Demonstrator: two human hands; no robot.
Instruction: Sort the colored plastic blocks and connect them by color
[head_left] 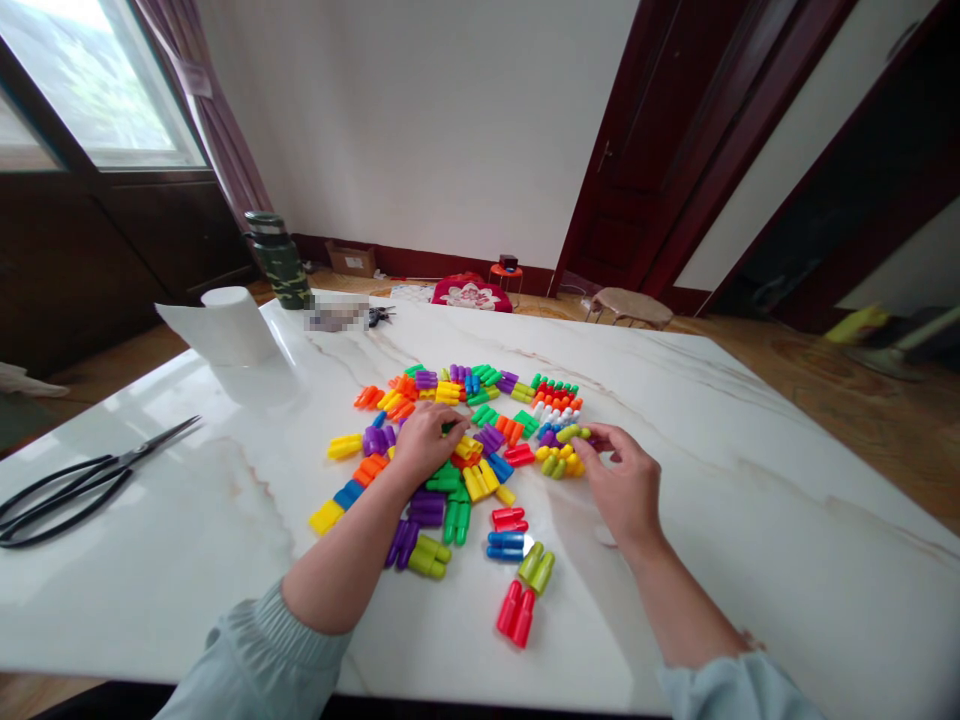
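Observation:
My right hand (624, 480) pinches a yellow-green bullet-shaped building block (574, 433) between thumb and fingers. It holds this block at a group of joined blocks at the right, where yellow blocks (570, 463), white blocks (556, 413) and orange blocks (559, 399) form rows. Over the middle of the loose pile, my left hand (431, 440) has its fingers curled in; what they hold, if anything, is hidden. Green blocks (457, 515), purple blocks (427, 508) and a yellow block (481, 482) lie around that wrist. Nearer me are red blocks (516, 614) and a blue block (505, 545).
Black long-handled scissors (97, 480) lie at the left of the white marbled table (675, 600). A white paper roll (238, 328) and a camouflage flask (279, 262) stand at the back left, near a small dark tool (381, 316). Beyond the table is a stool (631, 306).

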